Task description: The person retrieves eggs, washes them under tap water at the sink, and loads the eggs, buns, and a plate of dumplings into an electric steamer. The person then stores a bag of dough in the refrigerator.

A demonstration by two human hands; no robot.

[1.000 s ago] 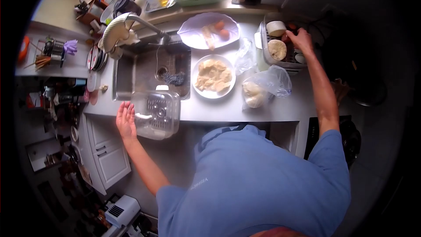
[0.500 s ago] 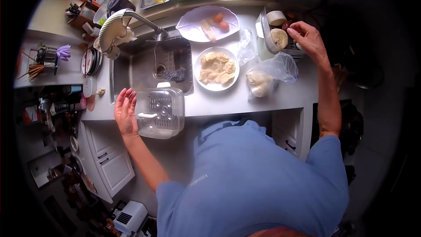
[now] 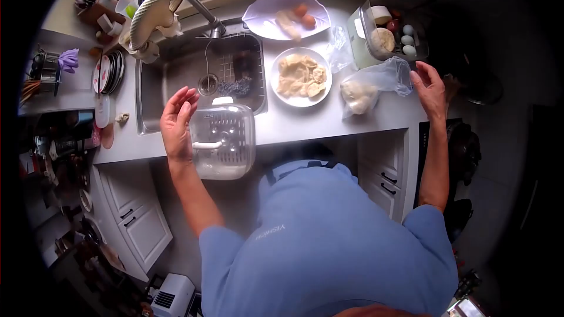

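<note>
My left hand [image 3: 179,118] is at the near edge of the sink, fingers up and curled around the left side of a clear plastic container [image 3: 232,158]. That container has slots in its base and white clips, and juts out past the counter edge. My right hand [image 3: 432,85] holds nothing, its fingers apart, just right of the mouth of a clear plastic bag [image 3: 390,76]. A pale dough-like lump [image 3: 358,95] lies in the bag. Behind it an open box [image 3: 365,53] holds pale green eggs [image 3: 408,40], a dark red round item and a cut pale piece [image 3: 383,40].
A white plate [image 3: 274,85] bears torn pale dough-like pieces. On a leaf-shaped dish [image 3: 261,16] lie two brown eggs [image 3: 305,16] and a pale long piece. The metal sink [image 3: 176,79] holds a dark scrubber [image 3: 235,87] beneath the tap [image 3: 202,10].
My right hand has drawn back from the box toward me, uncovering the eggs inside. The view has shifted slightly. My left hand stays at the clear plastic container.
</note>
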